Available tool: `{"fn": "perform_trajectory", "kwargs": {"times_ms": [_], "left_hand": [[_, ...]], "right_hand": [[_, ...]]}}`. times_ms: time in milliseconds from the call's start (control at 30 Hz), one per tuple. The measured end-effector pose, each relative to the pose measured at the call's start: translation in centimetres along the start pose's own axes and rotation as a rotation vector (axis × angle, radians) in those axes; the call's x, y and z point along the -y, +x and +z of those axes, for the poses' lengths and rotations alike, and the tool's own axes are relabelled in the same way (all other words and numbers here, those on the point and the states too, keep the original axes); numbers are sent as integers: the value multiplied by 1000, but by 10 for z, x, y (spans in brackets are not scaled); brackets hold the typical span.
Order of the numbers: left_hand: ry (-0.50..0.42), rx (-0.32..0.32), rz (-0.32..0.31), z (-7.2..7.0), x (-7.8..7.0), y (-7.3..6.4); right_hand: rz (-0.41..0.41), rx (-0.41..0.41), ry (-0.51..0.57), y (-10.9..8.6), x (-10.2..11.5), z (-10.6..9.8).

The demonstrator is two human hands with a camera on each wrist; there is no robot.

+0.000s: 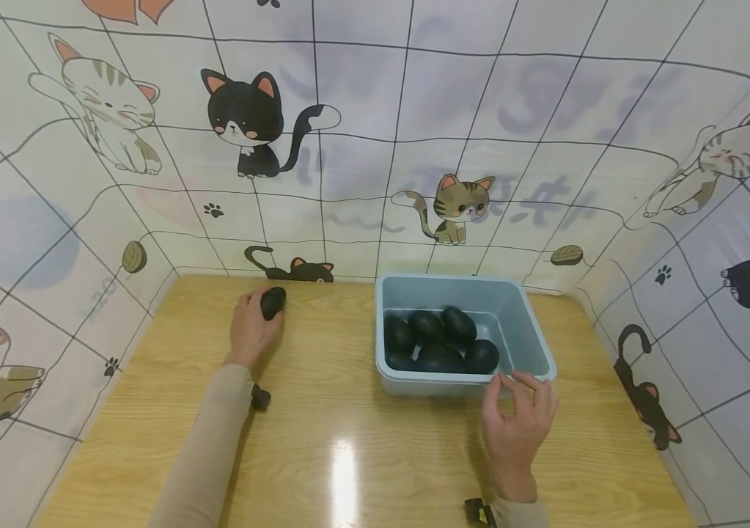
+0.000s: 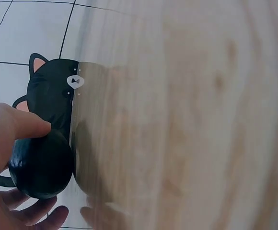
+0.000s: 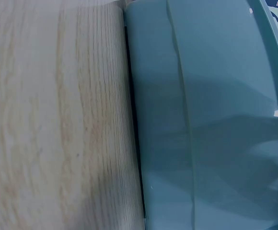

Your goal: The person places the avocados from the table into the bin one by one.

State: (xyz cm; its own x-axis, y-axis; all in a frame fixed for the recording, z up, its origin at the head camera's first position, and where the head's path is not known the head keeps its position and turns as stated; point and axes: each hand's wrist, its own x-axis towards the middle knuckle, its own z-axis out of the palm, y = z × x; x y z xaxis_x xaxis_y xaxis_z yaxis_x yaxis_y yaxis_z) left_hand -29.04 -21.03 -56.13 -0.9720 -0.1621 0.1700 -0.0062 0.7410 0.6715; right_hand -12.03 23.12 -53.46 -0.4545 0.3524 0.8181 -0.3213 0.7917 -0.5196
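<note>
At the back left of the table, my left hand (image 1: 254, 330) grips a dark, smooth, egg-shaped avocado (image 1: 273, 303). The left wrist view shows the thumb on one side of this avocado (image 2: 42, 165) and bent fingers around the other. A light blue plastic bin (image 1: 526, 315) stands right of the middle, holding several similar dark avocados (image 1: 439, 358), mostly in its left part. My right hand (image 1: 518, 429) is at the bin's front right, thumb and bent fingers pinching the rim. In the right wrist view the bin wall (image 3: 215, 120) shows, but the fingers do not.
The wooden table (image 1: 322, 425) meets a wall (image 1: 361, 169) covered with printed cats and grid lines, at the back and both sides. The bin's back stands close to the rear wall. A bright light reflection lies on the table's front middle.
</note>
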Motion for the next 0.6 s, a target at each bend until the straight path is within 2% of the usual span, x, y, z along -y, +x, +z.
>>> {"fn": "perform_trajectory", "kwargs": {"times_ms": [267, 600], "left_hand": [[-72, 15, -30, -4, 4, -2], [-90, 29, -39, -8, -1, -6]], "right_hand": [[13, 14, -10, -1, 0, 0], [-3, -12, 3, 0, 0, 1]]}}
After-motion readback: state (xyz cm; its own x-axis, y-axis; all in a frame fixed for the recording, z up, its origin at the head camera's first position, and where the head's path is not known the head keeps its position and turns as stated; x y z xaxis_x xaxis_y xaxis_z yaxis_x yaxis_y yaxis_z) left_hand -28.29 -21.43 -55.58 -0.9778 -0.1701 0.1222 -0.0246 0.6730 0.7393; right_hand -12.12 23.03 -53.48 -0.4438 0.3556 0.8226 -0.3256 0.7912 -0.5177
